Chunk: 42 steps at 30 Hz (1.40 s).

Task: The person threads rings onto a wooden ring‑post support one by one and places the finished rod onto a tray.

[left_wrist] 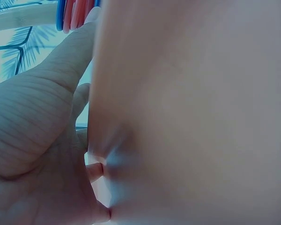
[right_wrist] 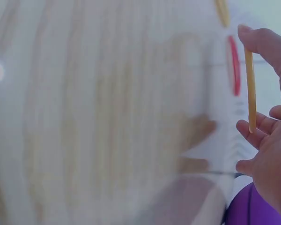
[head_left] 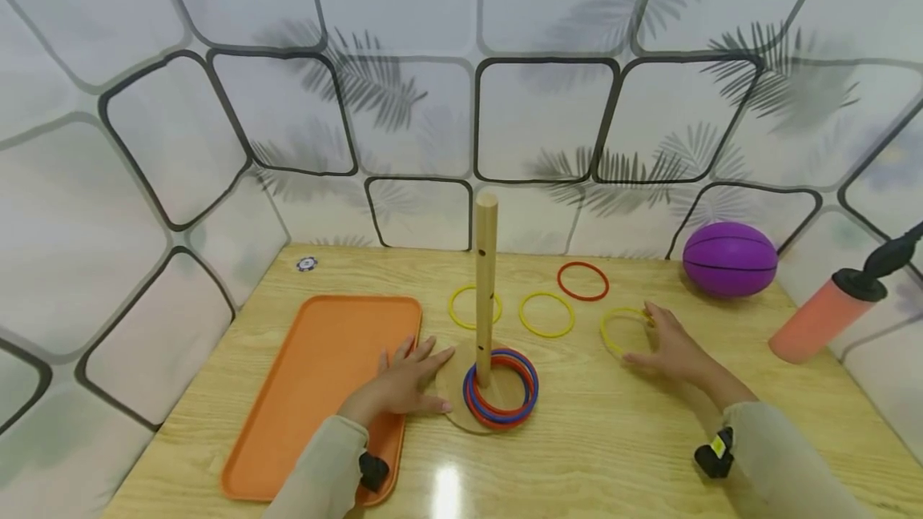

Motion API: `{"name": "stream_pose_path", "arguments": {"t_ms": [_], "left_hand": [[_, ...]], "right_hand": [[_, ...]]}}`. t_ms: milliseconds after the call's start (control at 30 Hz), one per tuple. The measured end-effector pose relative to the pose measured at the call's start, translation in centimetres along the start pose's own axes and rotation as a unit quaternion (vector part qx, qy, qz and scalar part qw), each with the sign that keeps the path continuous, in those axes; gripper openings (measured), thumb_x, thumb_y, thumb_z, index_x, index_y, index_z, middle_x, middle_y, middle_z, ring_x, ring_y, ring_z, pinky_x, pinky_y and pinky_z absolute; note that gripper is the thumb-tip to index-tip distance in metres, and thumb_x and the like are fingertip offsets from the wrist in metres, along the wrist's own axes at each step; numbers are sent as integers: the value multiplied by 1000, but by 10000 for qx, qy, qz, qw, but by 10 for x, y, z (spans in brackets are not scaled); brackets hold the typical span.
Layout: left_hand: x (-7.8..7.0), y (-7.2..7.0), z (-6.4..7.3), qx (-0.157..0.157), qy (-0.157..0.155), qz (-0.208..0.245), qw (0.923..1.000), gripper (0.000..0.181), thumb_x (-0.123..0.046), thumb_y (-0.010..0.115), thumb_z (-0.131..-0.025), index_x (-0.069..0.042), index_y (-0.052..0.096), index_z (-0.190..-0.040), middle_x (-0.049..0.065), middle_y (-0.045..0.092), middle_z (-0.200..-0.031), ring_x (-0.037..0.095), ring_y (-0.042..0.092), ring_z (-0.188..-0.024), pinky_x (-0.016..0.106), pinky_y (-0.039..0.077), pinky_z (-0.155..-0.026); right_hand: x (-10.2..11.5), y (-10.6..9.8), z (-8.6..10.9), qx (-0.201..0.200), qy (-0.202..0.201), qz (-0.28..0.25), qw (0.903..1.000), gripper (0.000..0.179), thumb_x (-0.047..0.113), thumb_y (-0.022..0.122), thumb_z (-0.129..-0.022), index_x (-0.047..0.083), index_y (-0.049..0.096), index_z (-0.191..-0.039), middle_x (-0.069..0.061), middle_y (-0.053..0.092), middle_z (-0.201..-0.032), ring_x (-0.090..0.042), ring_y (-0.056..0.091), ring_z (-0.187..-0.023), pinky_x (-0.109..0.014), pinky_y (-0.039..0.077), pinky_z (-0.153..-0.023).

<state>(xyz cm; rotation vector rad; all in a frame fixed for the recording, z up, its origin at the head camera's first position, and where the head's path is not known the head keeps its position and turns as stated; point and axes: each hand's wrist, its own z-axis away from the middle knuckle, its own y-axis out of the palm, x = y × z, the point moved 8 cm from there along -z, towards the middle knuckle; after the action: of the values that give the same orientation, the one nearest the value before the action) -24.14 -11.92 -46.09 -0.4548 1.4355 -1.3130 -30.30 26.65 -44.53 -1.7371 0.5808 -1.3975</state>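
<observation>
My right hand (head_left: 671, 345) holds a yellow ring (head_left: 611, 336) between thumb and fingers at the right of the table. In the right wrist view that yellow ring (right_wrist: 251, 89) is seen edge-on, spanning from thumb to fingers. Fingers spread, my left hand (head_left: 406, 379) rests at the left edge of a round wooden base (head_left: 461, 411). From this base rises an upright wooden post (head_left: 486, 279). Several red and blue rings (head_left: 532, 399) lie stacked around the post's foot. Behind the base are two loose yellow rings (head_left: 546, 335) and one red ring (head_left: 582, 299).
An orange tray (head_left: 317, 391) lies under and beside my left forearm. A purple ball (head_left: 730, 259) sits at the back right, near a pink hand pump (head_left: 822, 319) with a black top. At the back left lies a small round chip (head_left: 306, 263). A patterned wall (head_left: 548, 118) closes off the back.
</observation>
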Motion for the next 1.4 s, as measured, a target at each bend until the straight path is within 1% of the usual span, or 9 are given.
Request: {"name": "stream_pose_path", "arguments": {"t_ms": [200, 600, 733, 833, 867, 1000, 1167, 1233, 1400], "left_hand": [[0, 0, -1, -33, 26, -7, 10000, 83, -54, 69, -79, -26, 33, -149, 16, 19, -155, 47, 4, -140, 74, 0, -98], [0, 1, -1, -41, 45, -12, 10000, 83, -54, 68, -79, -26, 33, -149, 16, 20, -155, 48, 4, -140, 75, 0, -98], [2, 1, -2, -32, 42, -2, 10000, 83, -55, 68, -79, -27, 33, -149, 15, 19, -156, 47, 3, -140, 75, 0, -98], [2, 1, -1, -10, 39, 28, 10000, 83, -55, 68, -79, -27, 32, -149, 14, 18, -156, 47, 2, -140, 75, -1, -98], [1, 1, -1, -16, 53, 45, 10000, 83, -55, 68, -79, -26, 33, -149, 15, 18, -156, 47, 2, -140, 75, -1, -98], [0, 0, 0, -5, 58, 61, 10000, 83, -54, 68, -80, -25, 33, -149, 16, 19, -155, 47, 3, -140, 75, -1, -98], [-1, -1, 0, -7, 46, 90, 9999, 83, -53, 69, -79, -25, 33, -149, 16, 19, -155, 47, 3, -140, 74, -1, -98], [-1, -2, 0, -23, 50, 97, 9999, 83, -53, 69, -79, -25, 33, -149, 16, 19, -155, 47, 3, -140, 74, -1, -98], [-1, -1, 1, -14, 68, 69, 10000, 83, -53, 69, -80, -24, 33, -149, 16, 20, -155, 48, 4, -140, 75, 0, -98]], "right_hand": [[34, -18, 0, -63, -378, -63, 9992, 100, 25, 78, -79, -17, 13, -142, -37, 30, -136, -50, 37, -118, -64, 32, -93], [97, -56, -3, -362, -1071, -107, 9935, 95, 17, 77, -78, -13, 16, -145, -32, 37, -138, -46, 39, -122, -62, 30, -95], [122, -69, -1, -534, -1517, -176, 9868, 96, 11, 76, -77, -9, 14, -147, -29, 39, -138, -43, 41, -121, -30, 30, -104], [142, -77, -1, -546, -1832, -351, 9809, 96, 5, 76, -77, -7, 12, -148, -27, 40, -139, -40, 43, -120, -5, 22, -95], [149, -79, -1, -504, -1900, -397, 9797, 96, 4, 75, -78, -5, 12, -149, -26, 40, -140, -38, 43, -120, -4, 21, -95], [182, -88, 1, -327, -2293, -735, 9700, 96, -2, 73, -78, 0, 9, -151, -25, 36, -143, -27, 40, -124, -4, 22, -97], [220, -99, 3, -111, -2983, -1170, 9472, 99, -15, 68, -75, 4, 8, -152, -29, 31, -142, -6, 37, -126, -9, 23, -102], [232, -103, 1, -39, -3156, -1274, 9403, 99, -17, 66, -75, 4, 9, -152, -29, 32, -141, -3, 36, -126, -11, 24, -103], [252, -112, -3, 157, -3308, -1495, 9317, 99, -18, 64, -76, 6, 7, -153, -25, 30, -143, -4, 35, -129, -15, 23, -106]]}}
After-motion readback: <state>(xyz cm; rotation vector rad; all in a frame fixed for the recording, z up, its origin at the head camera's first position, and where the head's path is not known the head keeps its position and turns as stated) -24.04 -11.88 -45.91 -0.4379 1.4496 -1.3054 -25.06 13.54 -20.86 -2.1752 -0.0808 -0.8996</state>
